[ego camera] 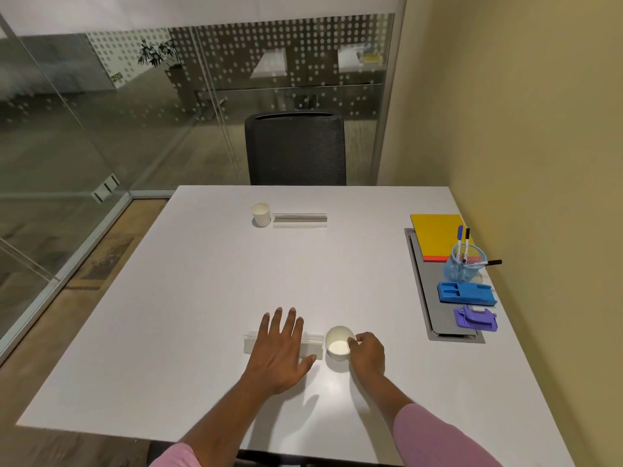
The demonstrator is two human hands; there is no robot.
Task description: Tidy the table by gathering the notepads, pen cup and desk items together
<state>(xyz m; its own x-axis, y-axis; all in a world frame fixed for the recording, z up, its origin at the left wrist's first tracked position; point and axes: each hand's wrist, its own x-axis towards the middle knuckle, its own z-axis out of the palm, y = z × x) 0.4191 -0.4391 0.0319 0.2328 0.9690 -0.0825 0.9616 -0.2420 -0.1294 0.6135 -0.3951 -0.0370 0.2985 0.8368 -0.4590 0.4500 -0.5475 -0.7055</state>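
Pen cup: I see the blue pen cup upright at the right edge of the tabletop. Two markers stand in it and a third lies across its rim, pointing right.
Notepad: the yellow notepad lies flat just behind the pen cup, long axis running away from me.
Desk items: a blue tray sits just in front of the pen cup, long axis left-right. A purple piece lies nearer me, and both partly rest on a grey hatch.
Near paper cup: well left of the pen cup, mouth up.
Near clear strip: further left, long axis left-right.
Far paper cup, far clear strip: side by side, far left of the pen cup.
Room: white tabletop, black chair, glass wall, yellow wall.
Left hand: palm down on the near clear strip, fingers spread.
Right hand: fingers and thumb pinch the near paper cup's rim.
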